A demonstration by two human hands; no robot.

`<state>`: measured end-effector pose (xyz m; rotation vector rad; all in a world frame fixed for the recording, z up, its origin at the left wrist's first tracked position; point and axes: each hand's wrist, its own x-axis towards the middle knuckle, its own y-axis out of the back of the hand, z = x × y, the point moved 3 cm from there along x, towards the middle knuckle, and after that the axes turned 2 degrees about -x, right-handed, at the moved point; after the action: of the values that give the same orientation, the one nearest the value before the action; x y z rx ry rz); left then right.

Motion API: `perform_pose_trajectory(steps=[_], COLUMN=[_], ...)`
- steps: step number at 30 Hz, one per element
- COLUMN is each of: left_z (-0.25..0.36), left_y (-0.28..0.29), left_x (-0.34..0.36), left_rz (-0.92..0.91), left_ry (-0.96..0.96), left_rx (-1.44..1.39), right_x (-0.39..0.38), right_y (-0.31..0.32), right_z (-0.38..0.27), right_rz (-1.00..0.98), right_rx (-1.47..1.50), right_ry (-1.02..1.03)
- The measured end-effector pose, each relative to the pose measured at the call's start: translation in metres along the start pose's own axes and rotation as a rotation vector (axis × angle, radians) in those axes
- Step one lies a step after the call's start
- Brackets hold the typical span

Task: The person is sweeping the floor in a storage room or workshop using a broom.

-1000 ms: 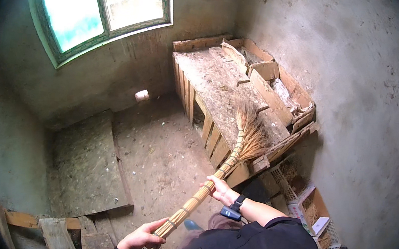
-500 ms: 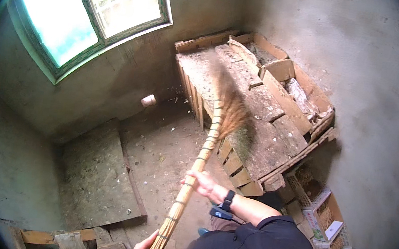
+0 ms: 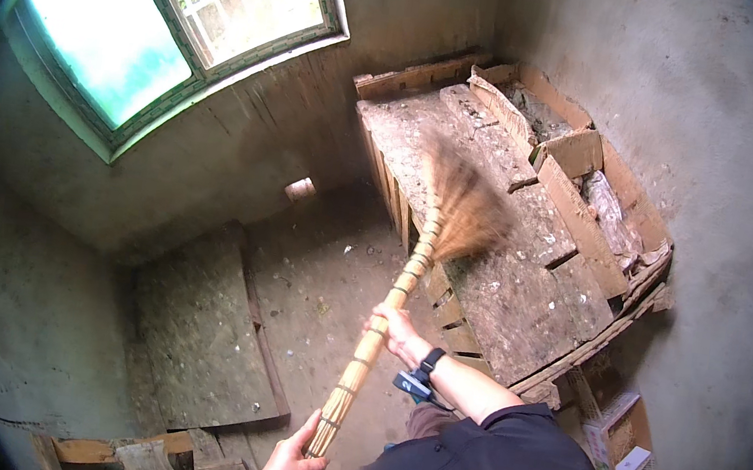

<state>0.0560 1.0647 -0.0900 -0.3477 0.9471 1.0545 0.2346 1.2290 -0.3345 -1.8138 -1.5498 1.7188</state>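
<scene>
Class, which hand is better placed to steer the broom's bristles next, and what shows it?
Probably the right hand: it grips the broom handle partway up, nearer the bristles, while the left hand holds the butt end.

Broom (image 3: 400,291) held two-handed, bristles (image 3: 469,209) blurred over left side of wooden platform (image 3: 526,319). Left hand (image 3: 287,464) grips butt end, right hand (image 3: 400,331) midway, both near-left of platform. Cardboard boxes (image 3: 576,217) along platform's right side, window (image 3: 173,17) up-left of it.
</scene>
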Motion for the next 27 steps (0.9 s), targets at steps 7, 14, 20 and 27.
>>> perform_pose_trajectory(steps=[7, 14, 20, 27], left_z=[0.028, 0.028, 0.04, 0.008], left_y=[-0.003, 0.0, -0.015, -0.029], left_x=[-0.042, -0.006, 0.037, 0.007], left_rz=[0.172, -0.012, -0.137, 0.104], left_ry=[-0.092, -0.038, -0.013, -0.092], left_rx=[-0.28, -0.302, -0.243, -0.334], right_x=[0.012, -0.016, 0.023, 0.056], right_y=[-0.104, -0.045, 0.029, -0.053], right_z=[0.005, -0.04, -0.033, 0.017], right_rz=[-0.347, -0.082, 0.127, -0.207], right_rx=[-0.009, -0.07, -0.12, -0.184], right_ry=[-0.201, -0.073, 0.03, -0.165])
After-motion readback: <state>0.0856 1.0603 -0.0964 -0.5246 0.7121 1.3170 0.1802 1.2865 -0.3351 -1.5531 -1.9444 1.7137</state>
